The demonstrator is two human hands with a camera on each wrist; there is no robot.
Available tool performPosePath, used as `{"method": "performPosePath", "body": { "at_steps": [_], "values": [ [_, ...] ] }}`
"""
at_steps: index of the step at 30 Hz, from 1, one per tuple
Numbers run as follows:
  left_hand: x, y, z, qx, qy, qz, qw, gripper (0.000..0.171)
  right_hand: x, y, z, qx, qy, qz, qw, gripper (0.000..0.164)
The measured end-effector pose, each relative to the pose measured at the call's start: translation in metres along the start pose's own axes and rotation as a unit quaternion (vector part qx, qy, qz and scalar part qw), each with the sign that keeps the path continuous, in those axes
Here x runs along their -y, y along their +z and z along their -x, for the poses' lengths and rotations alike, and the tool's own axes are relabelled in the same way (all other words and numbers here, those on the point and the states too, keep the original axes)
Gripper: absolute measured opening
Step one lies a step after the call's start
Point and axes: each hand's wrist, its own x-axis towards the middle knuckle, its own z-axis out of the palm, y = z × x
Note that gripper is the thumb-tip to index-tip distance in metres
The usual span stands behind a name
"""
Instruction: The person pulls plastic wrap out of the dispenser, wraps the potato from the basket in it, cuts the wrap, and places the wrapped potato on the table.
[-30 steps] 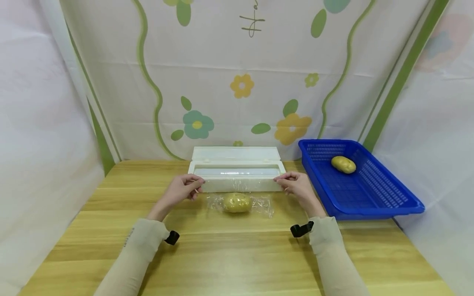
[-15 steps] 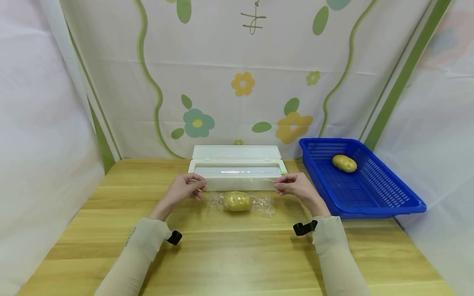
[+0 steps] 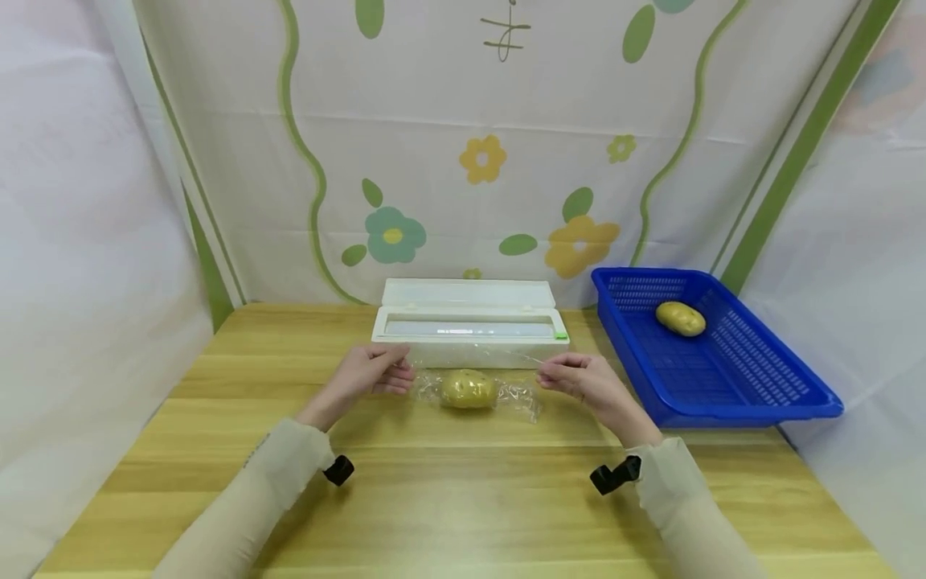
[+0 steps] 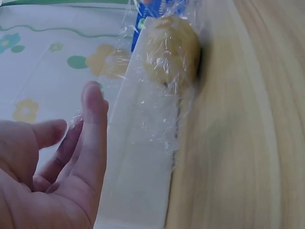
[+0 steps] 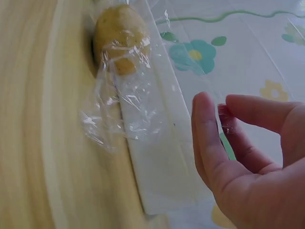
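Both hands, left hand (image 3: 367,375) and right hand (image 3: 583,378), pinch one cling-film sheet (image 3: 473,356) stretched from the white dispenser box (image 3: 470,331) over one potato (image 3: 468,388) mid-table. A second potato (image 3: 680,318) lies in the blue basket (image 3: 731,378) at the table's right edge.

A wrapped potato (image 3: 468,388) lies before the dispenser box (image 3: 470,334); right of both, a basket (image 3: 752,386) holds another potato (image 3: 680,318).

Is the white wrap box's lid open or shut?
Open: the box has its lid tipped back, showing the roll inside.
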Motion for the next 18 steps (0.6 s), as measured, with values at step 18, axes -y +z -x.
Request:
{"method": "performPosePath", "body": {
  "at_steps": [18],
  "values": [
    [0.011, -0.006, 0.005, -0.008, -0.066, -0.004, 0.9978, 0.018, -0.018, 0.009, -0.008, -0.085, 0.066, 0.217, 0.970, 0.025]
  ]
}}
